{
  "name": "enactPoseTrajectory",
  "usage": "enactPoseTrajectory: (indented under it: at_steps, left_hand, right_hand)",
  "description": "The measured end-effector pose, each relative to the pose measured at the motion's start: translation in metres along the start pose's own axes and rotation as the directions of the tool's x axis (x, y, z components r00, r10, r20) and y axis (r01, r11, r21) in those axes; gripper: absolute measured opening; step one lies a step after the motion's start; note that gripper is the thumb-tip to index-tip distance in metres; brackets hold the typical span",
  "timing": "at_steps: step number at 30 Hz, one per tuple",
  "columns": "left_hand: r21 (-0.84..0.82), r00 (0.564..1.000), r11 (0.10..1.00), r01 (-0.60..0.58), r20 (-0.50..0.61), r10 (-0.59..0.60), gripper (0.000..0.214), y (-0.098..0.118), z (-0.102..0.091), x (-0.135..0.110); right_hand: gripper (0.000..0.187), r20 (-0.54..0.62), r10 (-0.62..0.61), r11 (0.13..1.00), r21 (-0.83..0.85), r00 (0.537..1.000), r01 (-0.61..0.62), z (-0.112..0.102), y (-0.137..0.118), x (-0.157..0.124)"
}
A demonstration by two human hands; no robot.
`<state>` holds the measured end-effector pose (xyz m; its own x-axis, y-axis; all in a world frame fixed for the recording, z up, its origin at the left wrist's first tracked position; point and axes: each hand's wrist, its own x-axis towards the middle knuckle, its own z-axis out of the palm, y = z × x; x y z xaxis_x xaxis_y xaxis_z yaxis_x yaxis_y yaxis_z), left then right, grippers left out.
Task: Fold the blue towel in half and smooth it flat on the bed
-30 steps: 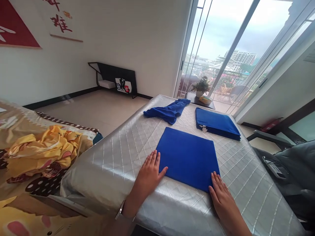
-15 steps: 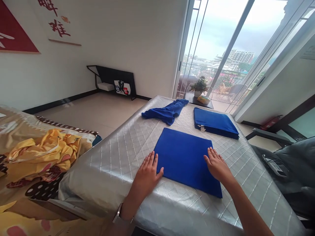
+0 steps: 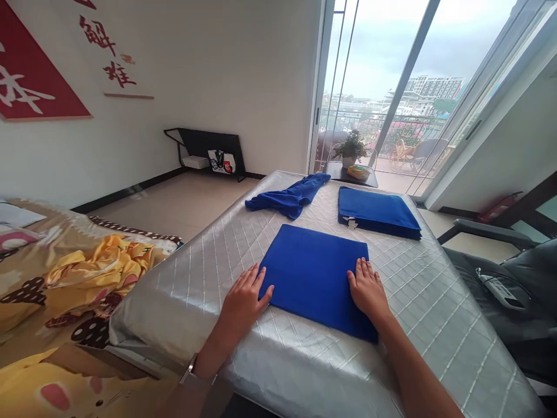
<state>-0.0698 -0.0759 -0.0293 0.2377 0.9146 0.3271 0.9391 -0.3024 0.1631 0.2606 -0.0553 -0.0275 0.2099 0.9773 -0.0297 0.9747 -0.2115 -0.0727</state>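
Observation:
A flat blue folded cloth (image 3: 315, 276) lies near the front of the silver quilted mattress (image 3: 209, 267). My left hand (image 3: 246, 293) rests at its left edge, fingers stretched out and thumb over the near left corner. On the right edge lies my right hand (image 3: 366, 290), flat with the fingers extended. Neither hand grips anything. Farther back, a stack of folded blue cloths (image 3: 378, 210) with a white tag sits at the right. A crumpled blue cloth (image 3: 289, 196) lies at the far left of the mattress.
Yellow fabric (image 3: 102, 264) is heaped on a patterned bed at the left. A black chair (image 3: 487, 273) holding a white power strip (image 3: 500, 290) stands at the right. Beyond the mattress is a small table (image 3: 369, 179) with a potted plant (image 3: 350, 148).
The view has shifted slightly, so the scene sits a little differently in frame. Both hands remain at the sides of the flat blue cloth, the right one lying a little farther onto it.

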Motion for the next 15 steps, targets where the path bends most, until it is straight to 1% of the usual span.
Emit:
enactPoseTrajectory:
  at_steps: [3,5,6,8,10,11,13,15]
  left_hand:
    - [0.021,0.998,0.998,-0.058,-0.011,0.058,0.061,0.008,-0.01,0.004]
    - [0.001,0.992,0.992,-0.129,0.01,0.129,0.058,0.022,-0.015,0.011]
    - [-0.024,0.983,0.983,-0.184,0.027,0.184,0.057,0.032,-0.017,0.017]
    - [-0.099,0.941,0.94,-0.326,0.06,0.333,0.056,0.058,-0.019,0.031]
    - [-0.181,0.873,0.868,-0.463,0.076,0.482,0.057,0.09,-0.015,0.049]
    - [-0.212,0.841,0.834,-0.51,0.079,0.535,0.059,0.107,-0.01,0.06]
    - [-0.243,0.794,0.786,-0.568,0.091,0.601,0.063,0.139,0.004,0.08]
    - [-0.259,0.76,0.755,-0.602,0.104,0.642,0.066,0.165,0.022,0.098]
  right_hand:
    - [0.065,-0.003,-0.005,1.0,0.012,1.0,0.005,0.001,-0.001,0.0]
    - [0.065,-0.001,-0.005,1.0,0.021,1.0,0.005,0.001,-0.001,0.0]
    - [0.065,0.0,-0.003,1.0,0.026,1.0,0.003,0.001,-0.001,0.001]
    - [0.065,-0.002,-0.001,0.999,0.035,1.0,0.001,0.001,-0.001,0.001]
    - [0.065,-0.012,-0.004,0.999,0.035,1.0,0.004,0.001,-0.001,0.001]
    - [0.065,-0.015,-0.01,1.0,0.029,1.0,0.01,0.001,0.0,0.0]
    - [0.063,-0.018,-0.032,0.999,0.01,0.999,0.033,0.002,0.002,-0.001]
    - [0.061,-0.023,-0.053,0.999,-0.008,0.998,0.053,0.002,0.004,-0.003]
